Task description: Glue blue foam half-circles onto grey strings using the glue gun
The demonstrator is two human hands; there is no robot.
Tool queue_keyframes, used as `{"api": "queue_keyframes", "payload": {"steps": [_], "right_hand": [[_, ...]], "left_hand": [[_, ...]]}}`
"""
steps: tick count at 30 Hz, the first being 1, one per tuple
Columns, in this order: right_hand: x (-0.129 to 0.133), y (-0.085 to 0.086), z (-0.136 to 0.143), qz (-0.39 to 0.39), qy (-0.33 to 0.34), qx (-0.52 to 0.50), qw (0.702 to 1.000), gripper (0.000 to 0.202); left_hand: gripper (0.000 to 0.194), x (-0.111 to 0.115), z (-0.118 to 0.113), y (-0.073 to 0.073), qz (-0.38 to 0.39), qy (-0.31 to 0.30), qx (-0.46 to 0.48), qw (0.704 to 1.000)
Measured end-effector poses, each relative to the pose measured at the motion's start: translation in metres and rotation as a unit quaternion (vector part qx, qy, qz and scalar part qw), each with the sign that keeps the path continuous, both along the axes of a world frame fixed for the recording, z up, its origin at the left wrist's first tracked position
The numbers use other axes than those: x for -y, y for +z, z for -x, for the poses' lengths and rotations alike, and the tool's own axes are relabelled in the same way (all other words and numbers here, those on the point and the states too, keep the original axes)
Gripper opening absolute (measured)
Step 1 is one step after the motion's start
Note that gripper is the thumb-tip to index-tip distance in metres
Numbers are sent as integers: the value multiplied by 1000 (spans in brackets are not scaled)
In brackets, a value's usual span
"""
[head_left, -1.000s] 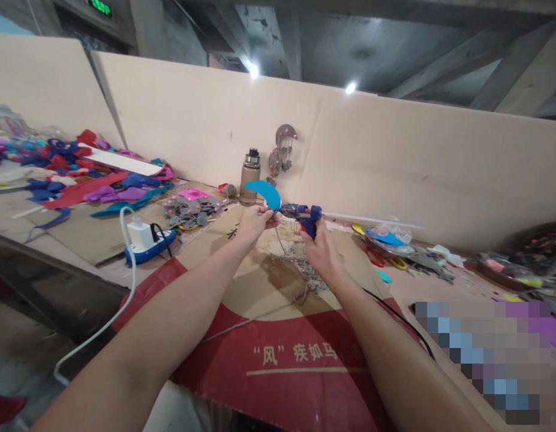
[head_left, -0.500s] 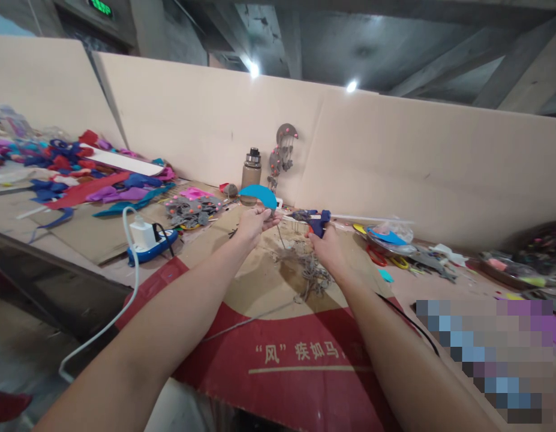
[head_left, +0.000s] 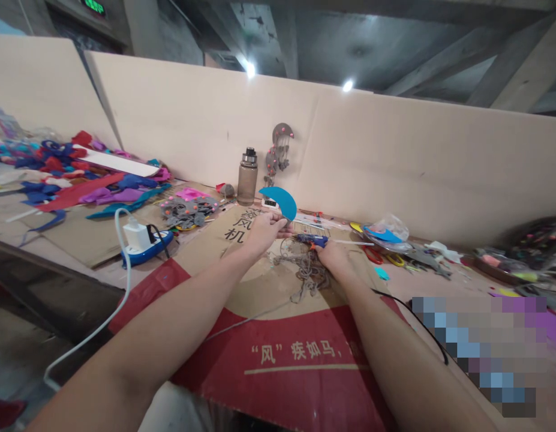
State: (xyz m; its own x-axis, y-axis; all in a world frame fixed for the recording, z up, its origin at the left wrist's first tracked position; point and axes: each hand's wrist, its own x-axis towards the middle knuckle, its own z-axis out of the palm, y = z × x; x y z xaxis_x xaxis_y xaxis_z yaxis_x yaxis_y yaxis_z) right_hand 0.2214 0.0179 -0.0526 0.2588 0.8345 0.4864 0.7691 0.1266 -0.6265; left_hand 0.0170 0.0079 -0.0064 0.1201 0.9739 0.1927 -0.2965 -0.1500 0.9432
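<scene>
My left hand pinches the lower end of a blue crescent-shaped piece, which stands up above the fingers. Just to its right, my right hand is wrapped round the handle of a blue glue gun, its nozzle pointing left toward my left fingers. A white glue stick juts from the gun's back. Beneath both hands lies a tangle of grey cord on a red and tan cardboard sheet. My left fingertips are partly hidden, so I cannot tell whether cord is held too.
A bottle stands behind my left hand, near a grey hanging decoration on the back panel. Grey pieces with pink dots and a blue power strip are at left. Scissors and a plastic-covered plate lie right.
The blue crescent and my left hand have moved right. The glue gun has come down slightly, its glue stick now pointing right. Both hands keep their holds.
</scene>
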Motion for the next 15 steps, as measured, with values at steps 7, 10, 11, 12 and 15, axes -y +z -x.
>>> {"api": "queue_keyframes", "payload": {"steps": [7, 10, 11, 12, 15], "right_hand": [[10, 22, 49, -69, 171, -159, 970, 31], [21, 27, 76, -43, 299, -302, 904, 45], [26, 28, 82, -28, 319, -339, 885, 48], [30, 29, 86, -9, 327, -368, 870, 51], [38, 34, 88, 32, 291, -411, 863, 48]], "left_hand": [[2, -2, 1, -8, -129, 74, -109, 983], [5, 3, 4, -4, -201, 147, -195, 949], [6, 5, 5, -2, -217, 165, -215, 938], [7, 6, 6, -1, -227, 175, -229, 930], [9, 7, 6, 0, -235, 175, -241, 925]]}}
